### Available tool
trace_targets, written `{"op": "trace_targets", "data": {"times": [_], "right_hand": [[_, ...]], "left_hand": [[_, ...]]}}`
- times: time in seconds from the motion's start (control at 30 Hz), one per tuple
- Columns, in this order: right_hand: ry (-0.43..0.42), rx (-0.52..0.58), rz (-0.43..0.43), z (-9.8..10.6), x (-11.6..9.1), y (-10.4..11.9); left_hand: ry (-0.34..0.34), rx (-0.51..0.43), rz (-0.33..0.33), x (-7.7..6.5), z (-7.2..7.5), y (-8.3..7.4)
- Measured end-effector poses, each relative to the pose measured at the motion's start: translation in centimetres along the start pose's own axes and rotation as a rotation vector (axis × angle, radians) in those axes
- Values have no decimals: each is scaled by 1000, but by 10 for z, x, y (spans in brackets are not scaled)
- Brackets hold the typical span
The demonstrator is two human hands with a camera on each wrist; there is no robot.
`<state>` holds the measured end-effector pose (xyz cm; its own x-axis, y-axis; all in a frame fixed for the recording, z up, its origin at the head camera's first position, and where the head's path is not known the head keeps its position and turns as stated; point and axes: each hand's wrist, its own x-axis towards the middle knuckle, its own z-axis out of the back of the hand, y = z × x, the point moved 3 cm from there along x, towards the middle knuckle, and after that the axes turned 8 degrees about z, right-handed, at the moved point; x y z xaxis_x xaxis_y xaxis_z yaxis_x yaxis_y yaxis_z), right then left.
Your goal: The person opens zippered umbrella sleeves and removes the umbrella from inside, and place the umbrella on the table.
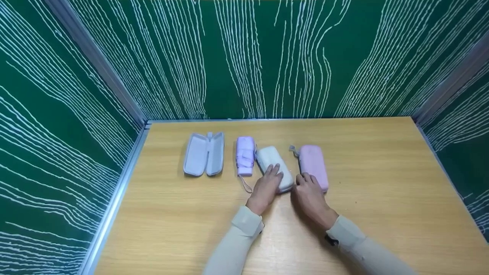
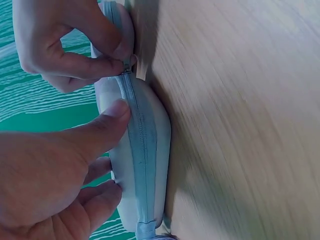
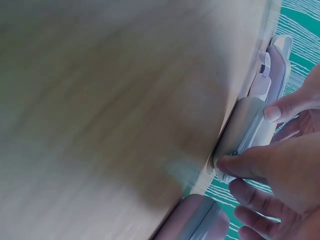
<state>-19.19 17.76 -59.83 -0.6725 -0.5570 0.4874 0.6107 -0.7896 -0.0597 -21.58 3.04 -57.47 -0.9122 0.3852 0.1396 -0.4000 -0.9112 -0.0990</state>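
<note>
A pale grey-white zip case lies slanted on the table, closed along the stretch of zip that the left wrist view shows. My left hand holds it steady, fingers over the top and thumb pressed beside the zip tape. At the case's near right end, my right hand pinches the small zip pull between thumb and forefinger. Just right of it lies a pink zip case, overlapped by the right hand in the head view.
A purple folded umbrella with a wrist strap lies against the pale case's left side. Farther left, a lavender-grey case stands spread wide. Green walls with white lines enclose the wooden table at the back and sides.
</note>
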Motion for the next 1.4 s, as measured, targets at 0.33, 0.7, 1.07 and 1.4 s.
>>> {"op": "trace_targets", "data": {"times": [0.33,0.7,1.07,1.4], "right_hand": [[-73,-28,-9,-1,0,6],[-28,-30,-55,0,-1,12],[-53,-42,-52,-1,-2,15],[-47,-89,-78,1,-5,16]], "left_hand": [[-1,-6,8,1,-3,-1],[-95,47,33,1,-7,-9],[-123,81,77,4,-12,-19],[-212,130,59,-1,-15,-20]]}}
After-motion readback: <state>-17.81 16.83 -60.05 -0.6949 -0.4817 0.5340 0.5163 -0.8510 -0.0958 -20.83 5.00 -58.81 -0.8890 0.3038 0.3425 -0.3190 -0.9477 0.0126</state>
